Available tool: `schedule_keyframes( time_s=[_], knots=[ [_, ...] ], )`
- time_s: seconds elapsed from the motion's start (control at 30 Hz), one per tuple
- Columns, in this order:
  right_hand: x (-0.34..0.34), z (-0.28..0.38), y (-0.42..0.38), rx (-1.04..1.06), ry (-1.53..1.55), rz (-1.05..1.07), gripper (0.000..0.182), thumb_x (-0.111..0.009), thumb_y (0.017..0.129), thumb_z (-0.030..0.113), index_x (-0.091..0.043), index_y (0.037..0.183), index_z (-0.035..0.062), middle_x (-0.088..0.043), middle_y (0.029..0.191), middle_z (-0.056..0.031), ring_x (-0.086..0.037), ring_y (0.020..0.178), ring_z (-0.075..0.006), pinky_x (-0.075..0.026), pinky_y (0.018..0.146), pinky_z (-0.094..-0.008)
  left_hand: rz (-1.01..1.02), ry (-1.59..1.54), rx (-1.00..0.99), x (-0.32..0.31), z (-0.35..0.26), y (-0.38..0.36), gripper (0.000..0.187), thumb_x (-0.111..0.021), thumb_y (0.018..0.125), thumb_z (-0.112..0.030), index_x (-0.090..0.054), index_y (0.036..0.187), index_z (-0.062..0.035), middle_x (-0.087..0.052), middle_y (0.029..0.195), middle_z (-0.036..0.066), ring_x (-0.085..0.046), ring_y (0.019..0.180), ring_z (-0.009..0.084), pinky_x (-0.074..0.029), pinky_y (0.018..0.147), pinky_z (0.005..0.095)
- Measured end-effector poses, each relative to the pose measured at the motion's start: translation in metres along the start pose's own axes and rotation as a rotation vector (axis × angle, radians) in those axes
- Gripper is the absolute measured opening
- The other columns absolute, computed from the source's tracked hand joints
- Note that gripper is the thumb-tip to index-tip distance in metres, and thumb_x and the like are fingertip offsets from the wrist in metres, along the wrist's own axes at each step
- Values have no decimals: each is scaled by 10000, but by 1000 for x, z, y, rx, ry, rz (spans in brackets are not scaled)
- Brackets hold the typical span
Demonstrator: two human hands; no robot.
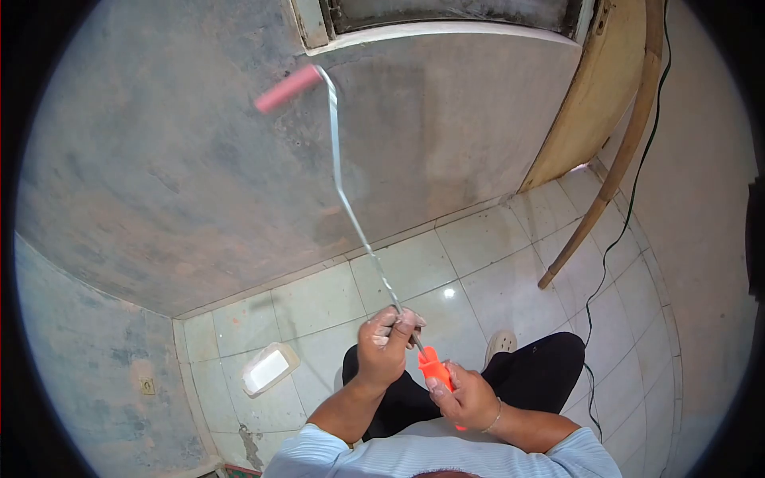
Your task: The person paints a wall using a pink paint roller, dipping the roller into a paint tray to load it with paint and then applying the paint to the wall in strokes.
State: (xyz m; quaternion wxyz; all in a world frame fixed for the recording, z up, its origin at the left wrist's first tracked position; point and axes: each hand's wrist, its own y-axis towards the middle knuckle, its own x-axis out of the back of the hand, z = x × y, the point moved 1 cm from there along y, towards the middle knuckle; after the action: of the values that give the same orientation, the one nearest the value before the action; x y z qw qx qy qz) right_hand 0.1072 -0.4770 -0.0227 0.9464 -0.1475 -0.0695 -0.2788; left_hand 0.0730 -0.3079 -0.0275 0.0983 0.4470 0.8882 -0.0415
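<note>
A paint roller (339, 151) with a pink sleeve, a bent metal rod and an orange handle stretches from my body up toward the wall. The sleeve end is slightly blurred and lies in front of the patchy grey wall; whether it touches cannot be told. My left hand (386, 342) is closed around the lower metal rod, its fingers whitish with dust or paint. Lower and to the right, my right hand (466, 396) wraps the orange handle (434, 370), whose lower part is hidden by the fingers.
A white tray (268, 372) sits on the tiled floor (406, 271) at the left. A long bamboo pole (610, 191) leans at the right, with a black cable (606, 263) beside it. Above the wall is a window frame (446, 32). A wall socket (147, 385) is at lower left.
</note>
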Motion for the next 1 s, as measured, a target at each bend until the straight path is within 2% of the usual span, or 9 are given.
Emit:
schedule_keyframes(
  time_s=[0.13, 0.37, 0.5, 0.6, 0.7, 0.77, 0.87, 0.93, 1.0],
  knots=[
    [-9, -13, 39, 79, 38, -43, 273, -521, 947, 271, -527, 951, -2, -560, 609, -192, -582, 576, -412, -454, 531, -430, -30, 138, 5, 7, -5, 33, 296, -567, 944, -257, -635, 803, -6, -606, 715, 35, -532, 635, 80, -417, 570, 222],
    [-33, -160, 88, 15, -119, -155, 320, -506, 947, 323, -511, 904, 6, -589, 666, -243, -601, 636, -440, -458, 568, -481, -61, 309, 178, 28, 141, 43, 292, -562, 950, -266, -661, 821, -23, -602, 702, 14, -525, 632, 76, -422, 573, 230],
    [-41, -225, 64, -134, -199, -151, 356, -504, 945, 355, -512, 904, 2, -597, 687, -249, -605, 661, -441, -461, 590, -491, 27, 470, 341, 26, 219, 21, 293, -575, 940, -269, -664, 824, -15, -598, 684, 19, -528, 619, 88, -428, 570, 247],
    [-41, -247, 48, -229, -279, -211, 350, -513, 952, 340, -506, 855, 4, -581, 651, -171, -611, 602, -338, -464, 586, -432, 31, 391, 427, 16, 245, 11, 285, -579, 934, -265, -664, 831, -14, -594, 675, 24, -533, 623, 95, -430, 574, 257],
    [-27, -241, 37, -356, -80, -331, 386, -501, 952, 365, -520, 872, -12, -584, 691, -231, -606, 654, -404, -466, 615, -452, 33, 453, 348, 3, 251, 13, 308, -594, 925, -274, -661, 774, -15, -601, 658, 41, -533, 613, 94, -424, 568, 255],
    [-1, -206, 23, -263, -379, -312, 432, -506, 939, 406, -528, 932, -26, -616, 732, -244, -624, 720, -433, -493, 664, -472, 54, 503, 276, -10, 249, 13, 323, -604, 919, -281, -656, 744, -15, -603, 645, 44, -532, 598, 94, -420, 559, 255],
    [20, -190, 4, -370, -330, -301, 429, -526, 933, 402, -530, 927, -27, -620, 711, -212, -624, 696, -431, -492, 662, -471, 124, 462, 320, -40, 227, 17, 364, -643, 891, -317, -636, 687, -15, -609, 623, 44, -524, 554, 94, -412, 528, 260],
    [35, -181, -1, -339, -361, -344, 390, -535, 941, 367, -524, 904, -21, -604, 662, -146, -629, 590, -337, -499, 590, -422, 214, 481, 380, -56, 223, 26, 367, -684, 858, -327, -620, 667, -21, -598, 596, 33, -509, 516, 94, -403, 501, 265],
    [57, -152, 7, -557, 58, -156, 356, -522, 953, 334, -517, 896, -18, -572, 632, -91, -598, 507, -217, -483, 504, -356, 228, 438, 393, -70, 224, 40, 363, -694, 851, -325, -618, 663, -24, -592, 594, 30, -504, 515, 92, -402, 497, 260]
  ],
)
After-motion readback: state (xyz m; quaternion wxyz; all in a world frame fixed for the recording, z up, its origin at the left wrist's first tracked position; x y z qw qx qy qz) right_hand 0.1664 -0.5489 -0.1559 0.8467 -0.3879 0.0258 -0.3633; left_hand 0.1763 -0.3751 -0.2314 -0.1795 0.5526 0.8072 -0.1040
